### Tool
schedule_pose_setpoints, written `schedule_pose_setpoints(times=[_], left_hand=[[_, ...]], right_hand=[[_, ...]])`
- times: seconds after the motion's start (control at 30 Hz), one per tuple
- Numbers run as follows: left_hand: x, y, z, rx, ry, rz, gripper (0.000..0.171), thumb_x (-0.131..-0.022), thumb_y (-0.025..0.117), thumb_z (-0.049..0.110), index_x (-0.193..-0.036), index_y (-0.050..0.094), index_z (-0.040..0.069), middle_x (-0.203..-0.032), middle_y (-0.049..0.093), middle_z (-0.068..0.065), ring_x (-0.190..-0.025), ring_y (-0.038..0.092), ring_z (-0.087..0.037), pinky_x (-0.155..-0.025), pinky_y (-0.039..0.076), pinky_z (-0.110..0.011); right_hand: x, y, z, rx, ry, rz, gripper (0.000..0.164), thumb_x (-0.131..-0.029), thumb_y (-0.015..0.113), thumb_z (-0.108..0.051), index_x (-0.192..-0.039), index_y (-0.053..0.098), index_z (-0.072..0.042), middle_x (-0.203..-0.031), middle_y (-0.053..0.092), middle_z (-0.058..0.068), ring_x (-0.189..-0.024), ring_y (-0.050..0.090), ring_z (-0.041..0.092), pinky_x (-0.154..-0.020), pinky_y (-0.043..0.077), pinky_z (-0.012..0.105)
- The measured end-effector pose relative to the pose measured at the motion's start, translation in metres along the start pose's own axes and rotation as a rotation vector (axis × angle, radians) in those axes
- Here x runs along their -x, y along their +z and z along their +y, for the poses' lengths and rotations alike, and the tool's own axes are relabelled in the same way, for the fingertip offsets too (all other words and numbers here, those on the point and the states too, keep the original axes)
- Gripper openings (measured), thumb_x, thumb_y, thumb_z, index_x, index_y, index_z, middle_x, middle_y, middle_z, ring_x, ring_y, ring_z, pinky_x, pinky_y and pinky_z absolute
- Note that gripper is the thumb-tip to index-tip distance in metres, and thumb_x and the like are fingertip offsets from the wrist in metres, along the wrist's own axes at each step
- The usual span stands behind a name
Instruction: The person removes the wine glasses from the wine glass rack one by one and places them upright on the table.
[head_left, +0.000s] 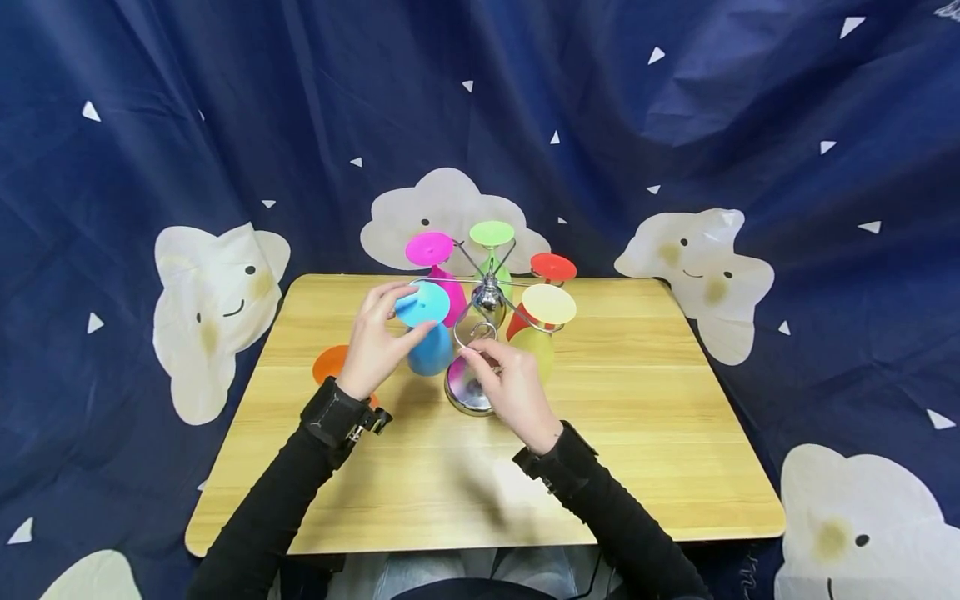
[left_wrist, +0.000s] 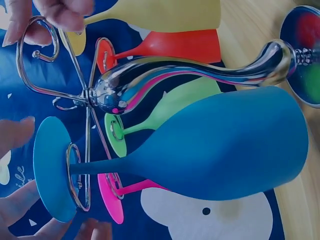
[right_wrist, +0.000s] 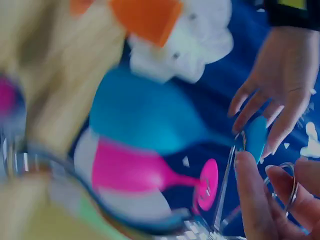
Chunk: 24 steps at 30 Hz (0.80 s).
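A chrome glass rack [head_left: 489, 302] stands at the table's middle, with colourful plastic goblets hanging upside down from its wire arms. My left hand [head_left: 378, 340] is around the foot of the blue goblet [left_wrist: 225, 145], thumb on one side and fingers on the other. In the left wrist view the thumb shows a gap from that foot, which sits in a wire loop [left_wrist: 79, 177]. The right hand [head_left: 516, 387] pinches the curled wire handle [left_wrist: 21, 60] at the rack's top. Motion blurs part of the right wrist view.
Pink [head_left: 447, 296], green [head_left: 492, 234], red [head_left: 553, 267] and pale yellow [head_left: 549, 305] goblets hang around the rack. An orange goblet [head_left: 331, 362] is on the wooden table [head_left: 637, 433], partly hidden by the left wrist. Behind hangs a dark blue curtain [head_left: 570, 100] with cloud shapes.
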<state>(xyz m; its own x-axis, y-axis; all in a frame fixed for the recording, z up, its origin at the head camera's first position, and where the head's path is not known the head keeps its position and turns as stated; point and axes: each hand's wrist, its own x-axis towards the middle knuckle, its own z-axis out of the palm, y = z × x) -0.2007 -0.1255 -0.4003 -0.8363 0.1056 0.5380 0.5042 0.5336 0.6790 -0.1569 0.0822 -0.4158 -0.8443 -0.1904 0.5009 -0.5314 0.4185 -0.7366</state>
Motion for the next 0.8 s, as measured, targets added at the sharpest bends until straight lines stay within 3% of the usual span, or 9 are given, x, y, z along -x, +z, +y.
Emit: schedule_pose_setpoints(times=[0.1,0.17,0.27,0.47,0.6,0.8], left_hand=[[-0.002,0.0,0.001,-0.012,-0.021,-0.032,0.06,-0.077,0.083,0.023,-0.129,0.059,0.004,-0.132,0.051,-0.016,-0.117,0.05,-0.03,-0.09,0.051,-0.046],[-0.004,0.001,0.001,-0.026,-0.031,-0.051,0.063,-0.077,0.083,0.025,-0.131,0.058,0.005,-0.134,0.05,-0.016,-0.119,0.05,-0.031,-0.093,0.05,-0.047],[-0.007,0.001,0.002,-0.038,-0.039,-0.077,0.067,-0.076,0.084,0.025,-0.133,0.056,0.004,-0.136,0.048,-0.017,-0.12,0.048,-0.033,-0.097,0.046,-0.051],[-0.013,0.0,0.004,-0.05,-0.07,-0.124,0.07,-0.076,0.084,0.027,-0.135,0.053,0.003,-0.135,0.048,-0.017,-0.119,0.049,-0.035,-0.096,0.045,-0.055],[-0.015,-0.001,0.005,-0.052,-0.1,-0.131,0.068,-0.076,0.083,0.027,-0.133,0.055,0.001,-0.132,0.05,-0.017,-0.116,0.05,-0.034,-0.094,0.047,-0.055],[-0.015,-0.004,0.006,-0.105,-0.081,-0.104,0.067,-0.073,0.085,0.027,-0.127,0.059,-0.003,-0.129,0.056,-0.018,-0.115,0.047,-0.034,-0.093,0.042,-0.049]], right_hand=[[-0.001,0.001,-0.001,-0.21,0.132,-0.007,0.014,-0.093,0.065,-0.016,-0.093,0.071,-0.003,-0.086,0.071,0.007,-0.071,0.069,0.014,-0.065,0.059,0.03],[-0.002,0.002,-0.003,-0.284,0.191,0.001,0.014,-0.093,0.065,-0.012,-0.092,0.07,0.001,-0.086,0.07,0.011,-0.07,0.07,0.021,-0.063,0.059,0.035],[-0.004,0.001,-0.012,-0.246,0.202,0.011,0.013,-0.093,0.064,-0.007,-0.089,0.068,0.004,-0.083,0.07,0.013,-0.069,0.069,0.025,-0.062,0.059,0.035],[-0.005,-0.01,-0.04,-0.188,0.185,-0.004,0.013,-0.092,0.062,-0.002,-0.086,0.066,0.008,-0.078,0.069,0.014,-0.066,0.066,0.018,-0.058,0.053,0.022],[-0.005,-0.011,-0.042,-0.195,0.189,-0.01,0.013,-0.093,0.062,-0.002,-0.085,0.065,0.009,-0.077,0.068,0.014,-0.064,0.064,0.014,-0.057,0.052,0.022],[-0.005,-0.009,-0.04,-0.195,0.209,-0.021,0.013,-0.093,0.062,-0.002,-0.085,0.066,0.007,-0.078,0.069,0.014,-0.063,0.065,0.013,-0.057,0.053,0.023]])
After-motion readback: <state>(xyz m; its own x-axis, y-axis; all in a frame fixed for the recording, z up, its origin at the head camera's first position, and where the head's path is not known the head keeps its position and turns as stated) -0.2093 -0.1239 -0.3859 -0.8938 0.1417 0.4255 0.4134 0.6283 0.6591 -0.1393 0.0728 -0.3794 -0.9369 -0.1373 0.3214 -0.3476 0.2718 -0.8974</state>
